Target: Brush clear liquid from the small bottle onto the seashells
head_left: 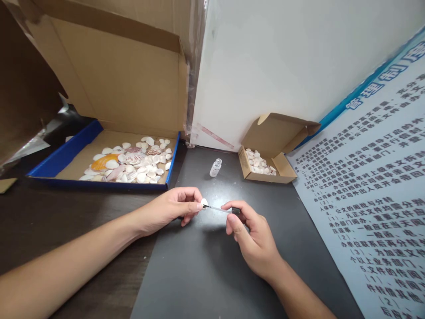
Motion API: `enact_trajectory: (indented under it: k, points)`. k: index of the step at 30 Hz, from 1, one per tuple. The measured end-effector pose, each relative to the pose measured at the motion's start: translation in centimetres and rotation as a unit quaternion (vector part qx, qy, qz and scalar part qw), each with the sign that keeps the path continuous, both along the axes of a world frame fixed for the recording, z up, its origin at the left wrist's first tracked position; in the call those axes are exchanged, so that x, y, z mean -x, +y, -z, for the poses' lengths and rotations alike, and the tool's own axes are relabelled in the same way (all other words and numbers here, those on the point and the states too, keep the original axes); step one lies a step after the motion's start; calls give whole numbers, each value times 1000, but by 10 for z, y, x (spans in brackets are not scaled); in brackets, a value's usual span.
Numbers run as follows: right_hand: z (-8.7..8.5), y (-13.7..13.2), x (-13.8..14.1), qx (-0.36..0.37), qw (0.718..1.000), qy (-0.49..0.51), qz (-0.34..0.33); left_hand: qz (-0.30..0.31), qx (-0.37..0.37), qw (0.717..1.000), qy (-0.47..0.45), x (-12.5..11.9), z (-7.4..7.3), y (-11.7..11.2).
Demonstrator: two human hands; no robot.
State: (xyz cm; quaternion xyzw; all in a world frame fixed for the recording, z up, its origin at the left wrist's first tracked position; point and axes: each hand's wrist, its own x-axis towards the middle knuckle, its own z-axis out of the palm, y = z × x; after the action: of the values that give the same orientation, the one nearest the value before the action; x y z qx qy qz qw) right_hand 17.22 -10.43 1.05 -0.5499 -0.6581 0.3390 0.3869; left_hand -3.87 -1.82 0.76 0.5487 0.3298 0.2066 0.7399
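Observation:
Between the thumb and fingers of my left hand (181,204) is a small white seashell (204,203). My right hand (250,230) is closed on the black cap of a thin brush applicator (219,209), whose clear stem points left. Its dark bristle tip meets the shell near my left thumb. Behind my hands a small clear glass bottle (215,168) with an uncapped mouth stands upright on the dark table.
At the back left, an open blue-edged cardboard box (71,153) holds many seashells (139,166), one of them orange. A smaller open box (284,167) at the back right contains small pale shells (257,163). A printed poster (375,177) lines the right side.

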Motion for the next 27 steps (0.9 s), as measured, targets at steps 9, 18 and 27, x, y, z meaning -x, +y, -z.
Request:
enact_trajectory:
  k: [9,18,27]
  points:
    - [1,2,-1,9,1000,-5,4,-13,13,1000,-7,-1,-2,0]
    - [-1,0,0,1,1000,-2,1,-14,35,999,-9,-1,-4,-1]
    - [2,3,-1,12,997,-65,33,-15,39,999,-11,-1,-4,-2]
